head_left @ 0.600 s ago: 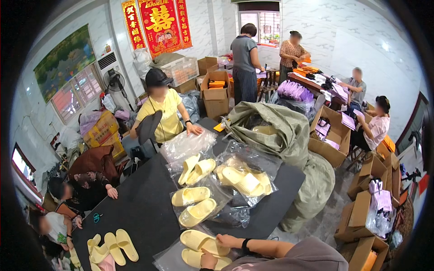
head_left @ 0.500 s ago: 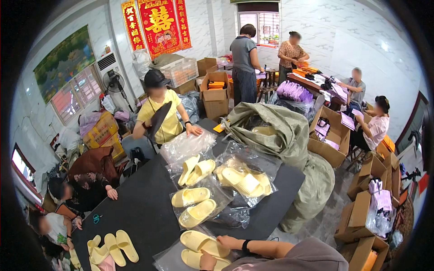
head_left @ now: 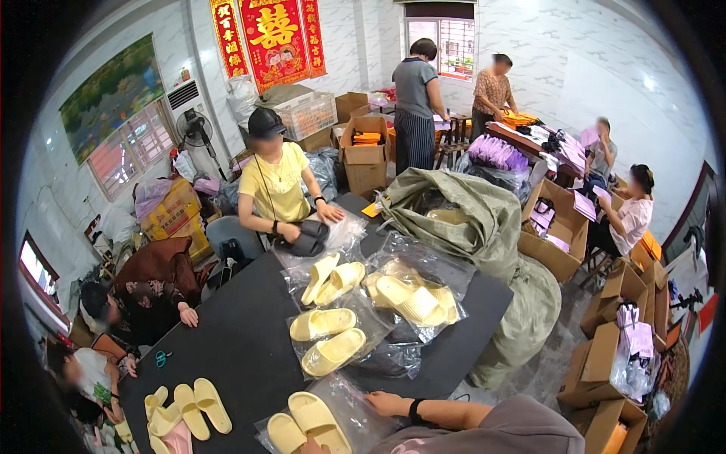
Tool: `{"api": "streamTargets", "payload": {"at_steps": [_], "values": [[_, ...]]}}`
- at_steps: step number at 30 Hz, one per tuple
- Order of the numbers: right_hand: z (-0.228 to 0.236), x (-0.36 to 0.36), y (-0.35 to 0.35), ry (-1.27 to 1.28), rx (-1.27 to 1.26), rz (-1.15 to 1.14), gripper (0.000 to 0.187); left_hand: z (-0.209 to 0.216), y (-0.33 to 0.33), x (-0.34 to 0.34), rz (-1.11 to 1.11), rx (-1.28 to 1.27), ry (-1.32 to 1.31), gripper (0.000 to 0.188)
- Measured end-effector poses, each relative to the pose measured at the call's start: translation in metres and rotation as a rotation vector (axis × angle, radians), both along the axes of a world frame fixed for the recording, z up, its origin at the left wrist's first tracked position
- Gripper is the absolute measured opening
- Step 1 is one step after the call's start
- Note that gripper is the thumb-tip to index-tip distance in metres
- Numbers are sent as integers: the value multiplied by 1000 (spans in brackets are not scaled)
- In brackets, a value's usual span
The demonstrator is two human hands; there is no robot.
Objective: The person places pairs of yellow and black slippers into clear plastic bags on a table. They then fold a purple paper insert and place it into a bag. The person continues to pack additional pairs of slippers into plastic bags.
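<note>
Because the yellow slippers [head_left: 318,416] sit sole-down with their straps up by the near edge of the counter [head_left: 246,325], we judge that they rest steadily and need little support. A clear bag [head_left: 361,393] spreads flat around them; whether they lie on it or partly inside it, we cannot say.

At the bag's right side, the right hand [head_left: 387,403] reaches in with its fingers at the film, apart from the slippers, perhaps to steady that thin sheet. We cannot tell whether its grip is closed on the film or merely resting there. The left hand [head_left: 311,448] is at the slippers, cut off by the picture's lower border, so the state of its grip is hidden from us too.

Farther in from the near edge, a bagged pair [head_left: 333,352] lies flat and side by side, which we think keeps its film from bunching. More bagged slippers [head_left: 412,301] overlap toward the right corner, probably to save room. Loose slippers [head_left: 190,412] cluster at the near left, well apart from the bags, while scissors [head_left: 160,359] lie near the left edge, seemingly out of the hands' way.
</note>
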State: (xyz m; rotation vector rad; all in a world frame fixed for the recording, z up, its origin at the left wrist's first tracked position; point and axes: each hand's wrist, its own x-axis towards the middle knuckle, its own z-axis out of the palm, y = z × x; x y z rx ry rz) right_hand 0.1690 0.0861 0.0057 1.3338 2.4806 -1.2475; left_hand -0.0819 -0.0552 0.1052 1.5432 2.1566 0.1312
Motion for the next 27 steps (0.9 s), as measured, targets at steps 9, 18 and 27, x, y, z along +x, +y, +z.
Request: {"api": "streamTargets", "payload": {"at_steps": [9, 18, 27], "values": [[-3, -2, 2, -40, 14, 44, 52, -51, -36, -12, -35, 18, 61, 52], [51, -17, -22, 13, 470, 309, 63, -59, -43, -20, -42, 9, 30, 55], [17, -33, -32, -104, 624, 577, 59, -83, -48, -27, -46, 118, 8, 58]]}}
